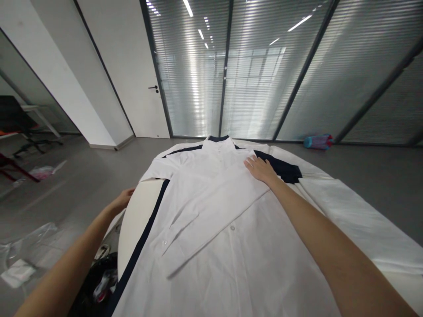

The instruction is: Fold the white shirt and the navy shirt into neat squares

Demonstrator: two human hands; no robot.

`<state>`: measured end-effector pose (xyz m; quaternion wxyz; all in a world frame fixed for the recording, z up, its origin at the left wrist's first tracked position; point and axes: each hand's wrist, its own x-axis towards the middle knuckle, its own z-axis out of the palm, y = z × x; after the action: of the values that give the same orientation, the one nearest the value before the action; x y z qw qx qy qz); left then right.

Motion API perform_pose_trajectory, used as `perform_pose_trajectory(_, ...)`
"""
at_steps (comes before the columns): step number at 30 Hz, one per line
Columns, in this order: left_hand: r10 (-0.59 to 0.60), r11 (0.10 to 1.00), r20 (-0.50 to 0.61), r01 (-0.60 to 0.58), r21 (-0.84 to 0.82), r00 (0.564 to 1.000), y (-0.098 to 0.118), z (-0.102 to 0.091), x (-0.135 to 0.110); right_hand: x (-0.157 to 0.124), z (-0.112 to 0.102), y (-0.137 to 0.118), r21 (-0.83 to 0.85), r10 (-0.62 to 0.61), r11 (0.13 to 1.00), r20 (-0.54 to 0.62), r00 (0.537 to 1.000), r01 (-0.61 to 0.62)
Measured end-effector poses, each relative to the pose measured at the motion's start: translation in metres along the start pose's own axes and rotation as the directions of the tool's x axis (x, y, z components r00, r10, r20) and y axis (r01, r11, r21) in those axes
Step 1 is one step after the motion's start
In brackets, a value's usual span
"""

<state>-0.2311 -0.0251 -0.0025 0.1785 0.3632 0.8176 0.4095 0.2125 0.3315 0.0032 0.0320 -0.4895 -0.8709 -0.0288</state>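
Observation:
A white shirt (211, 189) with a navy inner collar and navy side panels lies spread on a round white table (135, 220), collar pointing away from me. One sleeve (205, 233) is folded diagonally across its front, cuff toward the lower left. My right hand (261, 169) rests flat on the shirt near the shoulder on the right, fingers apart, beside a navy patch of cloth. At the table's left edge is my left hand (123, 200), close to the end of the other sleeve. Its fingertips are partly hidden, so any hold on that sleeve is unclear.
More white cloth (360, 215) covers the table's right side. A black bin bag (95, 281) with litter stands below the left edge. Clear plastic (29, 242) lies on the floor. A blue and pink object (317, 141) lies by the glass wall; an office chair (20, 119) stands far left.

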Motion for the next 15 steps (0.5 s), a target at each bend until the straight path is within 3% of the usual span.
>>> perform_pose_trajectory(3, -0.225, 0.972, -0.086, 0.217, -0.095, 0.97, -0.004, 0.013, -0.004, 0.0, 0.001, 0.0, -0.003, 0.0, 1.0, -0.016, 1.0, 0.0)
perform_pose_trajectory(8, -0.259, 0.965, -0.316, 0.233, -0.116, 0.913, -0.006, 0.018, 0.007, 0.001, 0.003, 0.0, -0.001, 0.005, 1.0, -0.044, 0.999, -0.005)
perform_pose_trajectory(12, -0.17, 0.985, -0.554, 0.123, -0.122, 0.815, 0.013, 0.009, 0.023, -0.002, 0.005, 0.001, -0.02, -0.014, 1.0, -0.101, 0.995, 0.012)
perform_pose_trajectory(15, 0.048, 0.994, -0.642, -0.101, -0.046, 0.765, 0.055, 0.006, 0.035, -0.007, -0.001, -0.005, -0.085, -0.061, 0.995, -0.232, 0.971, 0.042)
